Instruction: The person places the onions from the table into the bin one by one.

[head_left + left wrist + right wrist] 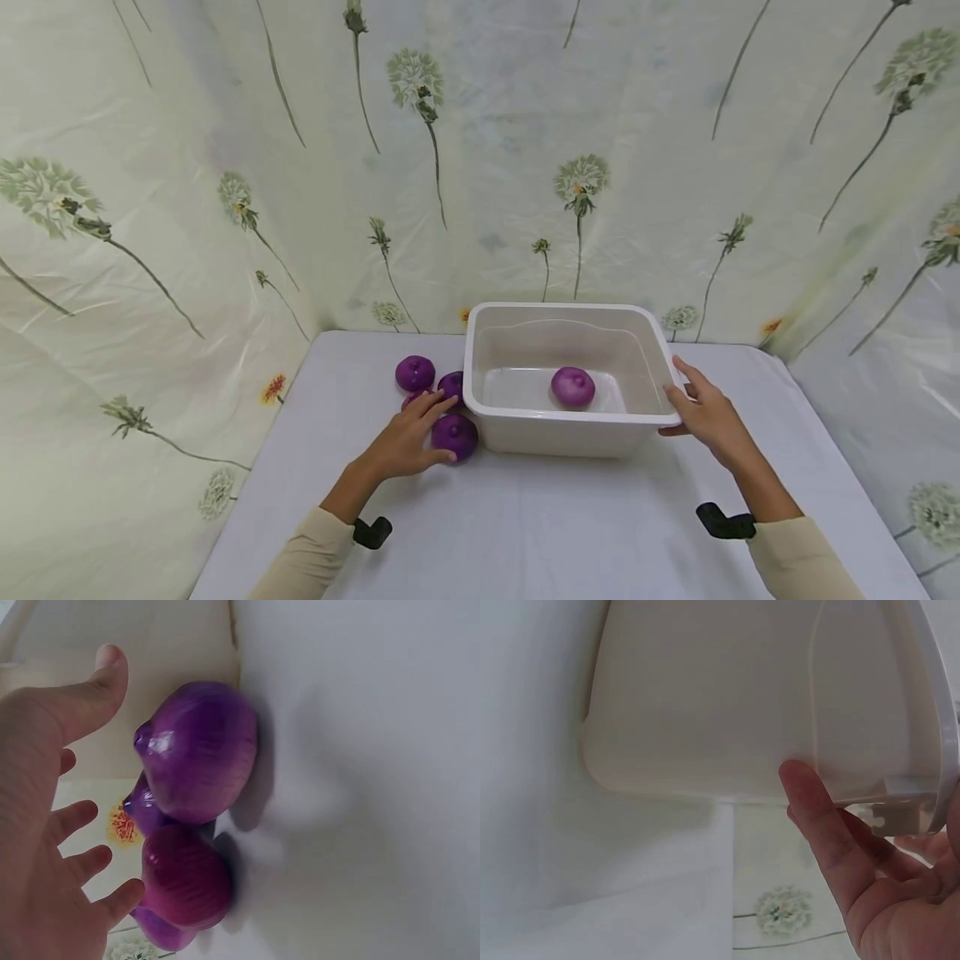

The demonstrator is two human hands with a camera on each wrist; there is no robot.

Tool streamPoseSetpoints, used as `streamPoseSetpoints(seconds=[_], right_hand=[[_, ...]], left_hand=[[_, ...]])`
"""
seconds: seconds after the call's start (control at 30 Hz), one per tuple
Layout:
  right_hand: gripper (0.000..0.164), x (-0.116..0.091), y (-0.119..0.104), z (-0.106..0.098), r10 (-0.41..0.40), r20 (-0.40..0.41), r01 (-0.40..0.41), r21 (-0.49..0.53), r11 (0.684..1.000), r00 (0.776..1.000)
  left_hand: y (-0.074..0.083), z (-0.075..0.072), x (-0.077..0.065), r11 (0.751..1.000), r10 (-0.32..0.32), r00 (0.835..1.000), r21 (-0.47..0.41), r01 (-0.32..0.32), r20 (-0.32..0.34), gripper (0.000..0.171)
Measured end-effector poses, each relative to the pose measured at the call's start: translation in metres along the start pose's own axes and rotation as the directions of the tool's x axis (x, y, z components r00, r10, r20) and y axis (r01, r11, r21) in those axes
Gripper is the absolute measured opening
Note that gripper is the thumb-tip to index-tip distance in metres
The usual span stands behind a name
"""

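Several purple onions sit in a cluster against the left side of a white plastic tub (555, 435). My left hand (401, 442) hovers over them with fingers spread, its thumb near the front onion (459, 435). Seen from the left wrist, that large glossy onion (202, 754) lies beyond the open palm, and a redder onion (187, 877) is close to the fingertips. One lighter purple onion (573, 387) rests inside the tub. My right hand (712, 417) grips the tub's right rim at the front corner, with fingers under the lip (930, 780) in the right wrist view.
A white cloth covers the table (555, 533). Behind it and at both sides hangs a pale curtain (495, 167) printed with dandelions. The tub's back edge stands near the curtain. Each wrist wears a black band mount (723, 522).
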State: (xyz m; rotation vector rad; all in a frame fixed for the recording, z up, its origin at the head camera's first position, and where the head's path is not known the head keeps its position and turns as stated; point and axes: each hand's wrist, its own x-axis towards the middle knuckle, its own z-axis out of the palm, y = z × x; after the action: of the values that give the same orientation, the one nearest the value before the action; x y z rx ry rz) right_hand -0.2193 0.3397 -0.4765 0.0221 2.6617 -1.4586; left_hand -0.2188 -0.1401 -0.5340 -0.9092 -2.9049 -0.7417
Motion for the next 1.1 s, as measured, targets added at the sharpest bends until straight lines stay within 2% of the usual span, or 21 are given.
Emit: streamPoseSetpoints(seconds=[0.13, 0.5, 0.77, 0.93, 1.1], right_hand=[[0.071, 0.000, 0.000, 0.000, 0.003, 0.000, -0.003, -0.003, 1.000, 1.000], [0.070, -0.001, 0.000, 0.001, 0.008, -0.004, -0.008, -0.006, 1.000, 1.000], [0.071, -0.001, 0.000, 0.000, 0.013, -0.002, -0.013, -0.001, 1.000, 1.000], [0.071, 0.000, -0.001, 0.001, 0.015, 0.001, -0.015, 0.000, 1.000, 1.000], [0.071, 0.000, -0.001, 0.001, 0.014, -0.002, -0.014, -0.004, 1.000, 1.000]], left_hand=[[0.001, 0.008, 0.000, 0.998, 0.024, 1.000, 0.052, -0.024, 0.001, 0.088], [0.003, 0.030, 0.001, 0.984, 0.020, 1.000, 0.180, -0.016, -0.019, 0.088], [0.006, 0.035, 0.001, 0.987, 0.012, 1.000, 0.158, -0.010, -0.013, 0.088], [0.004, 0.040, 0.001, 0.987, 0.028, 0.999, 0.161, -0.024, -0.020, 0.089], [0.004, 0.043, 0.001, 0.991, 0.006, 1.000, 0.134, -0.004, -0.017, 0.088]])
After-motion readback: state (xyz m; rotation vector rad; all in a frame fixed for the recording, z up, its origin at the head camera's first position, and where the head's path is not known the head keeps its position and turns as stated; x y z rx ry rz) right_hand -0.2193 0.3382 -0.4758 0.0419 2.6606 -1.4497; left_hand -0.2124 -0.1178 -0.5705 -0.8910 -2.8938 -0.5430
